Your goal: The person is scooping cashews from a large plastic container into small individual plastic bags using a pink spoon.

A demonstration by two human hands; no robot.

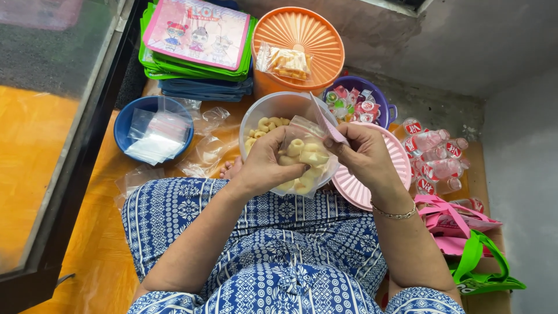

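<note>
Head view. Left hand (264,166) cups a small clear bag (305,160) of pale ring snacks from below and the left, fingers pressed on its side, likely to hold it steady. Right hand (363,154) pinches the bag's top edge, grip pressed together on the plastic, probably keeping the mouth up so nothing spills. The bag hangs over the clear bowl (273,107), which holds more of the same snacks; drops would land in it.

Far: orange lid (296,32) with a filled packet (285,61) on top, and a purple tub (381,99) of small cups. Far left: stack of flat bags (197,40). Left: blue bowl (125,122) of empty packets, within the left hand's reach. Right: pink lid (401,160) just under the right wrist, then bottles (436,157).

Room is tight: a dark frame (87,145) hems in the left and the wall (517,145) the right. Open floor (99,256) lies only near left, beside the knee.
</note>
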